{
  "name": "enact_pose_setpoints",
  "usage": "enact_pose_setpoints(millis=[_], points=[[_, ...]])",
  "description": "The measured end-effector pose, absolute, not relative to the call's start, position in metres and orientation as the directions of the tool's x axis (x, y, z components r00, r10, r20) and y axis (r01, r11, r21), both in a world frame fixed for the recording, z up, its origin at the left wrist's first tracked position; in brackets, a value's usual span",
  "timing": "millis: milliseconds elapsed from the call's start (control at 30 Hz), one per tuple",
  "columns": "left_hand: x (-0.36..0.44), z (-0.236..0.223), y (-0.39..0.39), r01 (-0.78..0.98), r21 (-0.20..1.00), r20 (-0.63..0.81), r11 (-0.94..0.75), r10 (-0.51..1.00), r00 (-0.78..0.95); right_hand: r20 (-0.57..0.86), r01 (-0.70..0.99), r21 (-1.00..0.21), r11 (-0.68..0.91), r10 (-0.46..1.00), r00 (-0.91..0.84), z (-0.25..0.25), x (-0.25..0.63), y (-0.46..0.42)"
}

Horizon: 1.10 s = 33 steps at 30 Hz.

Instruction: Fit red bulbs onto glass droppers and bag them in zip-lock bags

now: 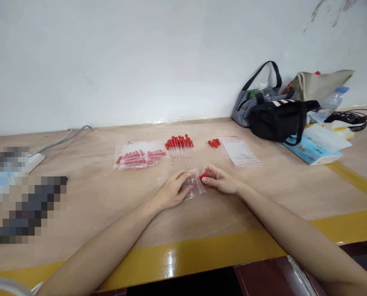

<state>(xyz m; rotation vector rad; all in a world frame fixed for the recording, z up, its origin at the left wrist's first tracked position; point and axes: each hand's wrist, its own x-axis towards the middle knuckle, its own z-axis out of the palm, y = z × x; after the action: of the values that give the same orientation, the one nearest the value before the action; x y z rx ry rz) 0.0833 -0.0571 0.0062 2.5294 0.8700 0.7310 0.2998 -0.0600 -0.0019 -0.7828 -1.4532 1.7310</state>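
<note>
My left hand [174,191] holds a small clear zip bag [198,186] just above or on the table, thumb and fingers spread about it. At the bag's right edge, my right hand [220,180] pinches a dropper by its red rubber bulb [204,175]. The dropper's clear stem seems to lie inside the bag, though glare and fingers hide part of it. Beyond my hands lies a bunch of red-bulbed droppers [180,143]. A few more droppers [214,143] rest beside a stack of flat zip bags [241,152]. On the left are filled zip bags [135,157] with droppers inside.
Yellow tape [183,253] runs along the table's front edge. At the back right stand a striped bag [241,109], a black bag [272,121] and a blue tissue pack [314,148]. A grey cable [63,140] and blurred dark items lie to the left.
</note>
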Motion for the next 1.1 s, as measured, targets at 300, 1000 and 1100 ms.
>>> enact_pose_setpoints(millis=[300, 1000, 1100], points=[[0.059, 0.009, -0.048, 0.469, 0.465, 0.288, -0.751, 0.629, 0.722, -0.062, 0.001, -0.998, -0.065, 0.939, -0.338, -0.013, 0.329, -0.045], [0.052, 0.002, -0.050, 0.466, 0.475, 0.324, -0.747, 0.640, 0.696, 0.077, 0.504, -0.837, 0.212, 0.959, -0.274, 0.000, 0.328, -0.041], [0.052, 0.001, -0.048, 0.459, 0.477, 0.294, -0.749, 0.629, 0.720, 0.188, 0.757, -0.644, 0.113, 0.982, 0.014, 0.009, 0.338, -0.023]])
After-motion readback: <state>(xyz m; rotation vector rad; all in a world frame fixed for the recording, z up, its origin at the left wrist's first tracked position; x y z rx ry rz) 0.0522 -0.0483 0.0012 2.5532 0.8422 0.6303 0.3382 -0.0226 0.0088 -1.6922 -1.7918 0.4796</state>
